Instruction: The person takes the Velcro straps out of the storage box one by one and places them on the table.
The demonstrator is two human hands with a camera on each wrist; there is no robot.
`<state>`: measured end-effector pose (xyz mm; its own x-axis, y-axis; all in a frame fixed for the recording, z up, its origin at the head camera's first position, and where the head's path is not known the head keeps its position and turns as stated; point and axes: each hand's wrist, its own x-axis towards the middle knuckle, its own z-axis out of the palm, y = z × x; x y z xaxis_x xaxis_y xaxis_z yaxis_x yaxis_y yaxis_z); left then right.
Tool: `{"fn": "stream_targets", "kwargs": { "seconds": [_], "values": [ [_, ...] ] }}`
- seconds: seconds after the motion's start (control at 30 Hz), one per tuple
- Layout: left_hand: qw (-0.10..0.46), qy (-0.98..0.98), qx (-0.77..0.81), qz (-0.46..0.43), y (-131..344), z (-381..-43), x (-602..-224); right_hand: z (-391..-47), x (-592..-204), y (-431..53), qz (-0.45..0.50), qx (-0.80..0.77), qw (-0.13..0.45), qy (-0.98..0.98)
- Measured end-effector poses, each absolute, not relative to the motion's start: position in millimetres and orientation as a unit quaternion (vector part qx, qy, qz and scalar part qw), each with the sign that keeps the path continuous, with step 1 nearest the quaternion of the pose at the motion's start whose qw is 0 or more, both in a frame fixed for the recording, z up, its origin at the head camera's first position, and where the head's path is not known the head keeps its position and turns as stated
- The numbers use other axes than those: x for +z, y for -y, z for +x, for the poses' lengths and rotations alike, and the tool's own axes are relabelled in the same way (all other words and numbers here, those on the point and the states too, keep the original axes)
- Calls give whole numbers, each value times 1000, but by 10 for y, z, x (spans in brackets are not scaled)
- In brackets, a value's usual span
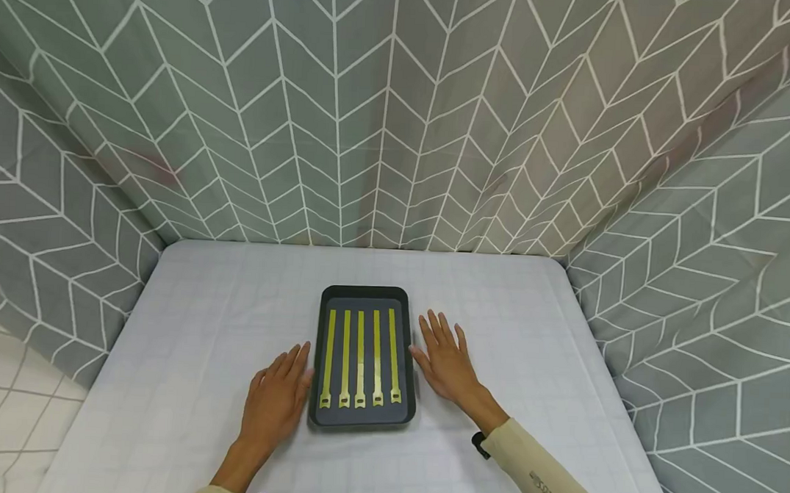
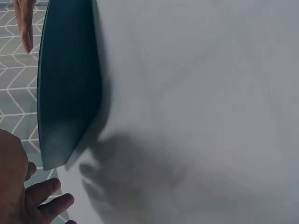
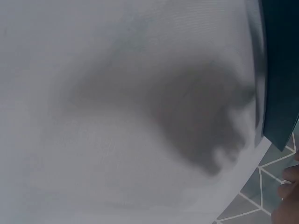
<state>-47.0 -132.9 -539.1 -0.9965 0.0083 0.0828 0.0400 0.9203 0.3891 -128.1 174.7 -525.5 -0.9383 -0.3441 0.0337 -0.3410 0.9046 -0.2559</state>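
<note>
A dark grey rectangular tray lies on the white-covered table. Several yellow-green hook-and-loop cable ties lie inside it in a row, roughly parallel, their slotted heads toward the near end. My left hand is at the tray's left side, fingers extended and holding nothing. Across from it, my right hand hovers by the right rim with fingers spread and nothing in them. The left wrist view shows the tray's outer wall and part of the left hand. Fingers of the right hand show at the right wrist view's corner.
A white cloth covers the table around the tray. Grey patterned curtains hang behind the table and along both sides. White floor tiles show at the lower left.
</note>
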Motion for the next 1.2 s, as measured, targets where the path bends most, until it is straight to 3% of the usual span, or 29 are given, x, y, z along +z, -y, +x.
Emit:
{"fn": "stream_targets", "kwargs": {
  "seconds": [0.4, 0.67, 1.2],
  "values": [
    [35, 967, -250, -17, 1204, -404, -5484, -1320, -5225, -1642, -187, -125, 17, -974],
    [23, 927, -372, -35, 1212, -382, -5554, -1318, -5238, -1581, -198, -121, 21, -972],
    [-12, 897, -440, -38, 1252, -373, -5529, -1401, -5214, -1308, -302, -124, 1, -945]
  ]
}}
